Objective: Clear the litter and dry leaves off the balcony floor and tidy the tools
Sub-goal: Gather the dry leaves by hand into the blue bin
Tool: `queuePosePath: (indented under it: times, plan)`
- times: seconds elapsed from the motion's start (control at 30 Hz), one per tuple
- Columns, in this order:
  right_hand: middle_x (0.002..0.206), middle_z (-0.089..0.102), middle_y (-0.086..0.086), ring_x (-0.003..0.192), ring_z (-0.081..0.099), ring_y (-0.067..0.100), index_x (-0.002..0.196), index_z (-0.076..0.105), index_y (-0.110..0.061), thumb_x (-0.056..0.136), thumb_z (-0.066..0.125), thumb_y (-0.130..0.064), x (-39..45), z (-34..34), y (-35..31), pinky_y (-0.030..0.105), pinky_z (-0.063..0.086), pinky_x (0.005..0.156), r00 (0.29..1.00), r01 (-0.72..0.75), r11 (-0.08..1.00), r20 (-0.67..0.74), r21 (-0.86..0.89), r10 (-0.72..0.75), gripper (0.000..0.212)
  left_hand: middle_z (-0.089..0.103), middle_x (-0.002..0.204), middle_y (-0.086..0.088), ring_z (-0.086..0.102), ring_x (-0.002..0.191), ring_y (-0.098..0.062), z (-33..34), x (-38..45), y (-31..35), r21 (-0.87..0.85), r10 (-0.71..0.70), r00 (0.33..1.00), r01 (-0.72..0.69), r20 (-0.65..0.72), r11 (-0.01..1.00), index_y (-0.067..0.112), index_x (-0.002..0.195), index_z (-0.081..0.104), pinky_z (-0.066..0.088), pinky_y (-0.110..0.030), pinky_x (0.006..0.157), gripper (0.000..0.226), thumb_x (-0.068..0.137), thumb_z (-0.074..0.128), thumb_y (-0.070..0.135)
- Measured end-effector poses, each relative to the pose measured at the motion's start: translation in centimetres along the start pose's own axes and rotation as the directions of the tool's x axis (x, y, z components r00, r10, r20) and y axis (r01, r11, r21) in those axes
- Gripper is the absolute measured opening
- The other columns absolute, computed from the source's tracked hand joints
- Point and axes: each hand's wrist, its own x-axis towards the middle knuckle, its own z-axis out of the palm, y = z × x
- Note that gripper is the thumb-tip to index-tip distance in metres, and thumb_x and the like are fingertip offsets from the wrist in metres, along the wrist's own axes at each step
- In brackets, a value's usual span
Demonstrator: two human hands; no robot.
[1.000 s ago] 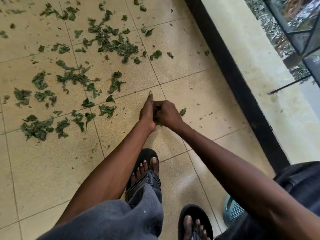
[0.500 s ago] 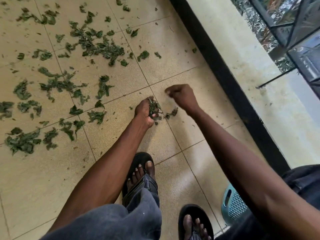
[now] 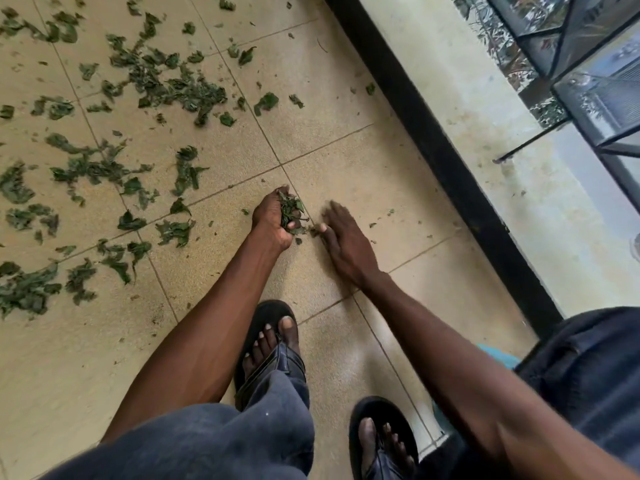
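Note:
Dry green leaves (image 3: 166, 88) lie scattered over the beige tiled balcony floor (image 3: 329, 109), mostly to the left and far side. My left hand (image 3: 272, 221) is low at the floor, its fingers curled round a bunch of leaves (image 3: 291, 211). Just to its right, my right hand (image 3: 343, 237) lies flat with straight fingers on the tiles, its thumb touching a few leaf bits (image 3: 313, 232) between the two hands. Small leaf crumbs (image 3: 372, 225) dot the tile to the right of that hand.
A black skirting strip (image 3: 433, 140) and a pale wall ledge (image 3: 519, 168) bound the floor on the right, with a metal window grille (image 3: 571, 64) above. My sandalled feet (image 3: 270, 344) stand close below the hands. A teal basket edge (image 3: 498, 356) peeks out by my right arm.
My right hand came down from a raised fist to lie flat on the tile beside the left hand. The left hand still holds its leaves. The view shifted slightly.

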Motion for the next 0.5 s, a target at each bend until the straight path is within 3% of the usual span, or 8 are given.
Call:
queuePosePath:
  times: [0.03,0.1,0.17,0.2,0.37,0.5]
  plan:
    - [0.163,0.008,0.001,0.15,0.003,0.012,0.156,0.015,-0.017,0.105,0.021,-0.047,-0.6,0.3,-0.2,0.032,0.004,0.122,0.987,-0.083,0.993,-0.129,0.08,0.092,0.06,0.052,0.051,-0.002,0.04,0.036,-0.012,0.0,-0.1,-0.1,0.003,0.003,1.0,-0.003,0.005,1.0,0.018,0.074,0.051,0.02,-0.015,0.033,0.018,0.09,0.06,0.018]
    - [0.164,0.005,0.005,0.151,0.0,0.016,0.156,0.01,-0.012,0.105,0.021,-0.046,-1.0,0.3,0.1,0.033,0.001,0.122,0.876,-0.282,0.932,-0.335,0.228,0.347,0.062,0.053,0.053,-0.002,0.041,0.037,-0.012,-0.3,-0.2,-0.2,-0.002,0.002,1.0,-0.002,0.015,1.0,0.018,0.075,0.052,0.021,-0.015,0.034,0.017,0.09,0.06,0.018]
    - [0.164,0.001,0.009,0.151,-0.003,0.021,0.156,0.006,-0.008,0.104,0.02,-0.048,-0.7,-0.2,1.3,0.036,-0.002,0.122,0.777,-0.418,0.865,-0.384,0.278,0.499,0.067,0.052,0.054,-0.002,0.041,0.037,-0.012,-0.7,-0.5,-0.2,-0.007,0.0,1.0,0.0,0.015,1.0,0.018,0.074,0.052,0.021,-0.016,0.033,0.018,0.09,0.061,0.018]
    - [0.164,0.001,0.01,0.151,-0.004,0.022,0.156,0.005,-0.007,0.104,0.019,-0.05,-0.3,-0.5,1.9,0.038,-0.003,0.122,0.767,-0.448,0.854,-0.376,0.266,0.519,0.069,0.052,0.055,-0.002,0.041,0.037,-0.012,-0.9,-0.6,-0.3,-0.005,0.001,1.0,-0.001,0.014,1.0,0.018,0.073,0.051,0.021,-0.016,0.033,0.019,0.09,0.061,0.018]
    - [0.163,0.0,0.011,0.15,-0.007,0.023,0.155,0.003,-0.006,0.103,0.016,-0.052,1.1,0.1,2.1,0.041,-0.005,0.122,0.814,-0.455,0.873,-0.315,0.174,0.487,0.071,0.052,0.06,-0.003,0.042,0.038,-0.012,-2.0,-1.1,0.0,-0.012,0.018,1.0,-0.018,-0.013,1.0,0.018,0.073,0.053,0.021,-0.017,0.033,0.018,0.089,0.061,0.017]
    - [0.163,-0.007,0.007,0.15,-0.011,0.018,0.155,-0.003,-0.009,0.103,0.013,-0.051,0.6,4.2,-2.4,0.037,-0.008,0.122,0.906,-0.332,0.931,-0.224,0.151,0.359,0.068,0.05,0.051,-0.001,0.04,0.035,-0.012,-2.9,-1.7,0.7,-0.057,0.036,0.999,-0.037,-0.016,0.998,0.018,0.07,0.049,0.019,-0.016,0.033,0.022,0.091,0.058,0.017]
